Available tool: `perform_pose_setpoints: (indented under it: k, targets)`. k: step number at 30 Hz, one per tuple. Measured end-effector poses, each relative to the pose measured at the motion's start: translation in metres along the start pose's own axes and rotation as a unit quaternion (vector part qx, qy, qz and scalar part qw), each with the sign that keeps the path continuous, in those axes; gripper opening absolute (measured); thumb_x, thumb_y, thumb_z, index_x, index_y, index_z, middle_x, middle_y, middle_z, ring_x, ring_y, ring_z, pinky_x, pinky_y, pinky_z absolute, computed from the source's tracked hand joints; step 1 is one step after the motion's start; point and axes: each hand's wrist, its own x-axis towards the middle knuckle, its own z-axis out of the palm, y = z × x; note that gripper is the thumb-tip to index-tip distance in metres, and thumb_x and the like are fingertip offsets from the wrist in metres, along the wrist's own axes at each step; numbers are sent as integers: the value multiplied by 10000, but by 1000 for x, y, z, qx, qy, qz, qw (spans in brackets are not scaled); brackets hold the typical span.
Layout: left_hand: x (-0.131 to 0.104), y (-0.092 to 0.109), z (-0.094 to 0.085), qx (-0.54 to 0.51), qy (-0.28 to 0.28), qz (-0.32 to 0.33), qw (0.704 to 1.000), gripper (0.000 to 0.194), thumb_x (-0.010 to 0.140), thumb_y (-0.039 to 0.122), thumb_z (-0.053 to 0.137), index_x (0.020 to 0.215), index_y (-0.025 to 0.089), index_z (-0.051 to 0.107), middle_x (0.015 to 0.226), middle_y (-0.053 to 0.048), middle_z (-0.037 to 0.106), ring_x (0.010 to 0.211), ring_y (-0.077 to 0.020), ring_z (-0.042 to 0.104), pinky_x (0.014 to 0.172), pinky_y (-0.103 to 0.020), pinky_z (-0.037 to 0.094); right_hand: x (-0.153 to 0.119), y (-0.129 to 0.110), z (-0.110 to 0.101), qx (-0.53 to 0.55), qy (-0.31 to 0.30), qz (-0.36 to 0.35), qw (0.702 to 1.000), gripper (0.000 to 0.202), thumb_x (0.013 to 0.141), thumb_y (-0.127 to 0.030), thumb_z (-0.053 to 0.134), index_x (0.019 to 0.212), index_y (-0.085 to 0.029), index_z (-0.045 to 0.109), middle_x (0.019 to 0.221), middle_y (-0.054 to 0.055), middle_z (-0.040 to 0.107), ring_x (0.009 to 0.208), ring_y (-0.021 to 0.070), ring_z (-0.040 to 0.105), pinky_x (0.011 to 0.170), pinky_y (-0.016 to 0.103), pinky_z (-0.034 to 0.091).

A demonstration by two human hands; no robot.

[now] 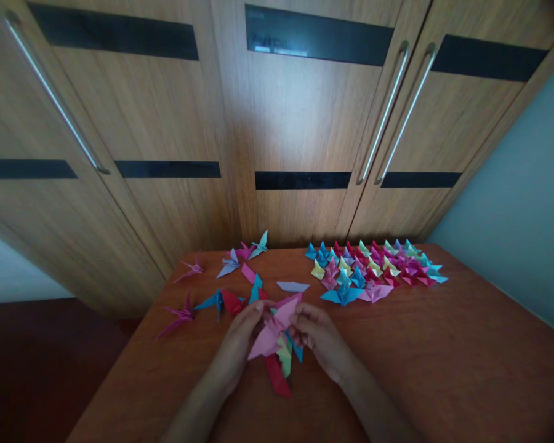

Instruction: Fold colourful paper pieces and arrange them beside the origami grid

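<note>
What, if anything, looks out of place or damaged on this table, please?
Nothing looks spilled or clearly damaged. The lilac piece beyond the held pink crane seems slightly odd: it looks flat, unlike the winged paper figures in rows at right.

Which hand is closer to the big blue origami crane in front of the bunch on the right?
Right. The right hand is just this side of the blue origami crane, slightly left; the left hand is farther left, beyond the pink origami crane.

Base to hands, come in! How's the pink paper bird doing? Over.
Left hand and right hand holding pink paper bird between them. Bird's wings spread. Red folded paper close by on near side; can't tell if touching.
</note>
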Motion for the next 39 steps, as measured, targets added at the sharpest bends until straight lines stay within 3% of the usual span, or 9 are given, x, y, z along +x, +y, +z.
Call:
perform_pose_setpoints:
  k: [5,11,16,20,24,33,39]
  targets:
    - [2,-3,-3,11,-12,-16,1000,319,840,444,560,940,155,650,803,-53,677,711,-180,612,668,-280,473,3,-3,-5,11,71,-40,997,174,762,-318,635,772,-153,580,697,18,638,532,84,530,476,187,349]
    - [2,-1,-2,87,-13,18,996,218,769,343,671,879,155,661,719,-1,633,629,-116,543,590,-189,405,1,-4,-5,-11,11,-13,1000,218,770,-336,641,866,-140,636,708,29,642,574,97,550,508,193,371]
    - [5,-1,-4,111,5,14,994,235,732,375,682,778,146,652,672,4,612,589,-122,522,551,-192,387,1,-9,-9,-25,40,-46,998,230,796,-383,617,813,-155,637,733,24,626,597,98,532,517,197,369]
    - [4,-2,-5,138,-13,26,990,223,754,362,666,765,140,649,651,10,582,586,-118,502,534,-186,368,1,-11,-9,-44,41,-74,995,237,768,-376,656,895,-175,649,691,-3,602,578,98,508,528,205,374]
    - [-1,1,-2,103,-34,16,994,193,784,335,652,841,150,657,695,1,591,630,-126,523,585,-199,404,3,-5,-8,-40,44,-72,996,229,740,-332,686,914,-186,655,801,16,631,620,106,516,530,206,374]
    - [-4,4,-1,12,-50,-4,999,151,782,282,674,846,145,661,800,-43,634,716,-143,571,660,-232,445,8,2,-10,-19,42,-54,997,249,696,-318,730,888,-180,654,731,1,608,602,100,509,522,201,361]
    - [-2,3,-3,-21,-58,-14,998,128,759,259,702,789,139,669,726,-28,621,652,-112,532,637,-215,436,6,-2,-8,0,44,-52,998,228,681,-303,746,850,-181,653,756,-3,625,603,92,512,533,200,362]
